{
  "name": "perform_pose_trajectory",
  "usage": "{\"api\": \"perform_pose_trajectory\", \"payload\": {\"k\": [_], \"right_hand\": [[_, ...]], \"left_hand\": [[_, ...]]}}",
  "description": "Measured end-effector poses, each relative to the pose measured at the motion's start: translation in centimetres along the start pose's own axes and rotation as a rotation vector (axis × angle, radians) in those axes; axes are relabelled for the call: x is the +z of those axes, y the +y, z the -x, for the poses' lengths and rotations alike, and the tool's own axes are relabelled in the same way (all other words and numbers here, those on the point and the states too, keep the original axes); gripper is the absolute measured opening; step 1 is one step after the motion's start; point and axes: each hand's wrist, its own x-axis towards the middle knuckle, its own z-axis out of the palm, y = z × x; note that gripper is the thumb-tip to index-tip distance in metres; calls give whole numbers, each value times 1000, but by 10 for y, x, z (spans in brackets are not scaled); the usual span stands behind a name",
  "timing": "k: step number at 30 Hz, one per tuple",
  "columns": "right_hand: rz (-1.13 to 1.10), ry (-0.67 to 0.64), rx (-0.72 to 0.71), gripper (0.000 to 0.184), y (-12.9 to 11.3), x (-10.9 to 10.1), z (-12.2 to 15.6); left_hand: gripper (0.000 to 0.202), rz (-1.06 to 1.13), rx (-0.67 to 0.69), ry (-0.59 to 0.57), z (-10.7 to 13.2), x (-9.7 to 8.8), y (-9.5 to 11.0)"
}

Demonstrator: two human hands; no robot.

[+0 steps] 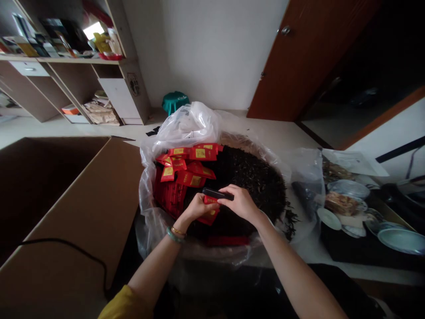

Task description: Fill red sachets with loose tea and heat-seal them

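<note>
My left hand [195, 208] is closed on a small red packet [210, 200] with gold print. In my right hand [241, 203] is a slim black bar-shaped tool [217, 193], which lies across the packet's top edge; it looks like a hand-held bag sealer. Both hands meet over a wide round container lined with a clear plastic bag [144, 177]. Dark, dry loose tea leaves [252, 170] fill its right side. Puffy red packets [195, 170] are heaped at the left, above a row of flat red packets [170, 195]. A red strip [227, 240] lies near the front rim.
An open cardboard box [96, 195] stands at left, with a black cord [66, 244] over its side. Bowls [401, 240] and a clear tub of dried pieces [345, 201] are at right. Behind are a shelf unit [133, 88], a teal bundle [175, 102] and a brown door [299, 57].
</note>
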Motion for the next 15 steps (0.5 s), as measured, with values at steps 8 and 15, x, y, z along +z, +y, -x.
{"api": "perform_pose_trajectory", "payload": {"k": [8, 15], "right_hand": [[31, -4, 9, 17, -3, -1, 1], [32, -8, 14, 17, -4, -1, 1]], "left_hand": [[45, -13, -29, -18, -1, -1, -3], [55, 11, 218, 77, -1, -5, 5]]}}
